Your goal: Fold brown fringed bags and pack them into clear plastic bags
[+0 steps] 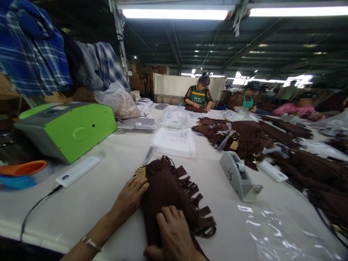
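A dark brown fringed bag [167, 194], its strips fanning out along the right side, lies on the table right in front of me. At its upper left corner are a tan tag [141, 172], some metal hardware and a clear plastic strip. My left hand [132, 195] rests on the bag's left edge just below the tag, fingers stretched out and close together, its thumb hidden. Lower down, my right hand [175, 230] lies on the bag's surface with fingers slightly bent and thumb apart. Both hands are open, touching the bag from above.
A grey tape dispenser [237, 177] and a pile of brown fringed bags [244, 134] are to the right, with clear plastic bags [282, 232] nearer me. A green machine [78, 130] and a corded white device [78, 171] stand left. Co-workers sit across the table.
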Tool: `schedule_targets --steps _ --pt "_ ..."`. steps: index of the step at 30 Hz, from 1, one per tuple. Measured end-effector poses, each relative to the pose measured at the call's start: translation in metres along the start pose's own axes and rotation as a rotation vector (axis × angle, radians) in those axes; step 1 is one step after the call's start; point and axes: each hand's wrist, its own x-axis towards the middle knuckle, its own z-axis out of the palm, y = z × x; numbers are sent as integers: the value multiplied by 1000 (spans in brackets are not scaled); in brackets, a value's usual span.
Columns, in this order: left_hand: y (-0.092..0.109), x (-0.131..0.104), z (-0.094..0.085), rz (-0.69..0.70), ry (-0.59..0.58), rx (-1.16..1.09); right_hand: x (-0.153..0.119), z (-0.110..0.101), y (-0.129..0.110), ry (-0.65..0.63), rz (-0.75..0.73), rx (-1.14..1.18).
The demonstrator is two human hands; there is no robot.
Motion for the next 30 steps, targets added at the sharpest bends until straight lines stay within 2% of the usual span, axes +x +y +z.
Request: schedule_targets --steps 2,4,7,9,12,16,19,22,26,30 --pt "-13 9 4 6 -5 8 5 1 -7 -35 72 -42" --pt "-22 19 6 47 -11 -3 7 -7 -12 -75 102 -60" --pt "-22 37 -3 136 -2 -33 2 -25 -12 -82 140 -59" --pt "-15 51 -20 186 10 -60 -5 -36 -8 -60 165 -73" --pt "-1 76 -55 254 -11 -102 -17 -54 3 11 172 -142" --pt "12 104 -94 322 -173 -145 -29 -92 18 82 169 -280" --pt "13 116 -115 286 -236 -166 -33 -127 23 114 160 -294" --pt "13 122 -131 260 -309 -218 -35 -153 23 52 138 -263" --pt "17 129 -145 189 -360 -372 -24 -167 12 6 107 -139" --pt "16 136 -142 108 -403 -479 5 -173 0 -91 98 -32"
